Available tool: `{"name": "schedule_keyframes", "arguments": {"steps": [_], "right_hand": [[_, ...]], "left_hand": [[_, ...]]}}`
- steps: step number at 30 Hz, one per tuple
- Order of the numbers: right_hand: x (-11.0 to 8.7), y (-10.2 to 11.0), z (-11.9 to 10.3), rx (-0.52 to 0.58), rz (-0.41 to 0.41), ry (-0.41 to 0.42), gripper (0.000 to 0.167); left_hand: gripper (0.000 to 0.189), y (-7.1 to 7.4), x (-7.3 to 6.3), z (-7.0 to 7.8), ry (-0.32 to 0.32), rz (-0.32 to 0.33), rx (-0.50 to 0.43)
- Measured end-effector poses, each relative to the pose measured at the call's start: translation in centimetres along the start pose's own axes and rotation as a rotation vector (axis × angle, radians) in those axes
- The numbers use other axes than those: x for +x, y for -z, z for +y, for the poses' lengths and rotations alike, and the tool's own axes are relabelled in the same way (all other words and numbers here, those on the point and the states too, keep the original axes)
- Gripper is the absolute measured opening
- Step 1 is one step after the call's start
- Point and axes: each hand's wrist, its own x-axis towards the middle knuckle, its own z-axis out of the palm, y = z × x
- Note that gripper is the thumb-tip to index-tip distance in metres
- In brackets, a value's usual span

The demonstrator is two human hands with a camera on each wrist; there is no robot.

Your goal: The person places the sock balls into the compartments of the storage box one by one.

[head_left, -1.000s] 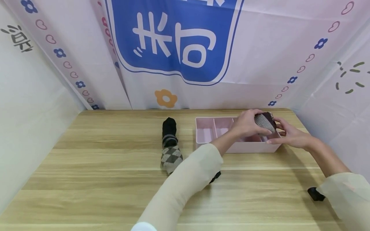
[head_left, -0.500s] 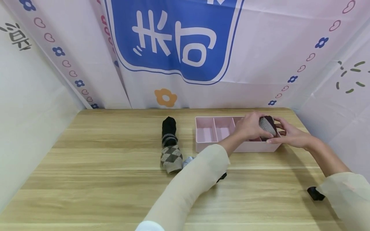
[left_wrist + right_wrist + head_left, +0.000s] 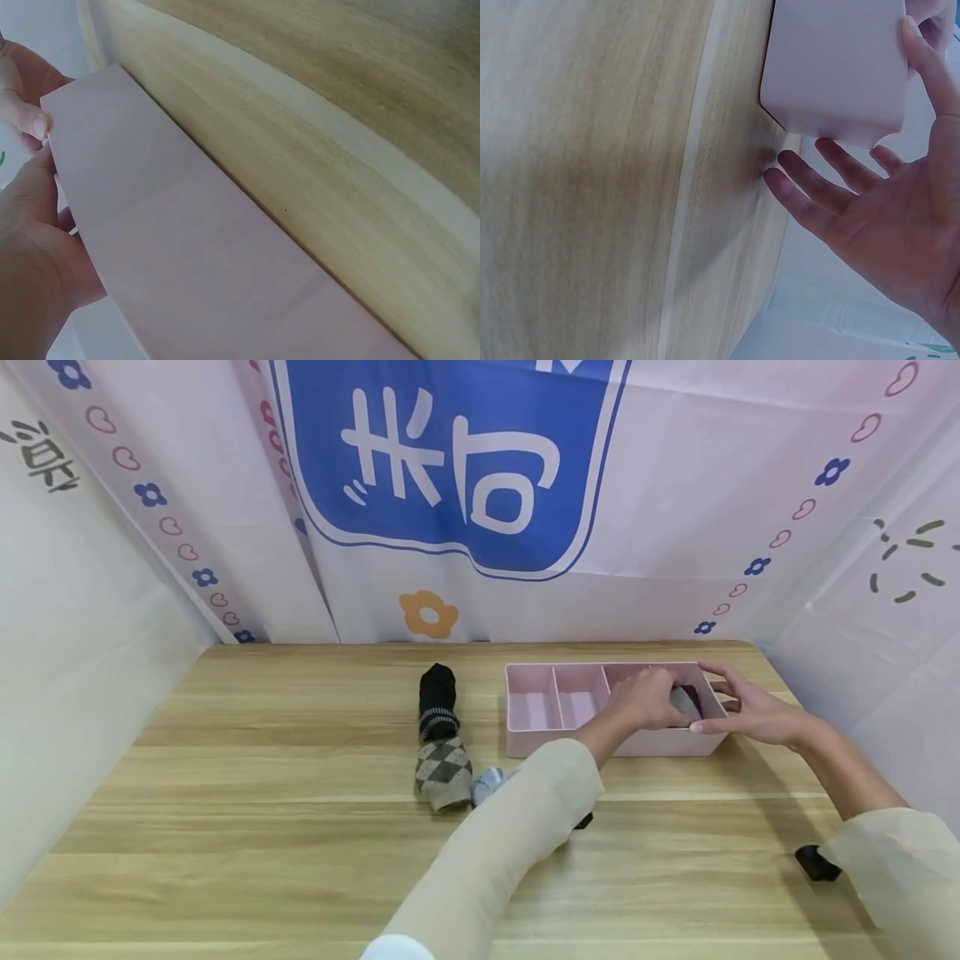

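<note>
A pink divided box (image 3: 667, 744) stands at the back right of the table. My left hand (image 3: 647, 697) reaches into its right part and grips a folded grey and dark sock (image 3: 685, 703), which sits low between the walls. The hand covers part of the sock and the compartments beneath. At the box's right end, my right hand (image 3: 757, 714) touches it, thumb on the front rim. In the right wrist view the fingers (image 3: 844, 169) are spread beside the end wall. The left wrist view shows mostly the box's outer wall (image 3: 172, 202); the sock is hidden there.
Left of the box lie a black sock (image 3: 438, 689) and an argyle-patterned sock (image 3: 444, 772), end to end. A light blue bundle (image 3: 489, 785) shows partly behind the left sleeve (image 3: 517, 827). A printed curtain (image 3: 645, 510) hangs along the table's back edge.
My left hand has lowered the folded sock from above the rim into the box's right part. The right hand has stayed at the box's end. More of the light blue bundle now shows.
</note>
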Motion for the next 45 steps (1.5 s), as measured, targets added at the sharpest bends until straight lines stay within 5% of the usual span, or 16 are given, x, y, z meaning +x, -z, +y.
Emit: {"name": "schedule_keyframes", "arguments": {"steps": [6, 14, 25, 32, 45], "right_hand": [[0.1, 0.0, 0.1, -0.01, 0.001, 0.002, 0.102], [0.0, -0.1, -0.1, -0.041, 0.018, -0.002, 0.103], [0.0, -0.2, -0.3, -0.054, 0.029, 0.004, 0.103], [0.2, -0.1, -0.3, -0.066, 0.038, -0.003, 0.105], [0.0, -0.2, -0.6, -0.074, 0.029, -0.003, 0.104]], "left_hand": [[0.05, 0.2, -0.1, -0.2, -0.015, -0.004, -0.011], [0.059, 2.4, -0.7, -2.3, -0.191, -0.036, -0.242], [0.056, 6.2, -3.2, -6.6, -0.374, -0.011, -0.272], [0.053, 8.5, -6.2, -9.7, -0.356, -0.031, -0.285], [0.052, 11.0, -11.3, -17.2, -0.281, 0.059, -0.214]]}}
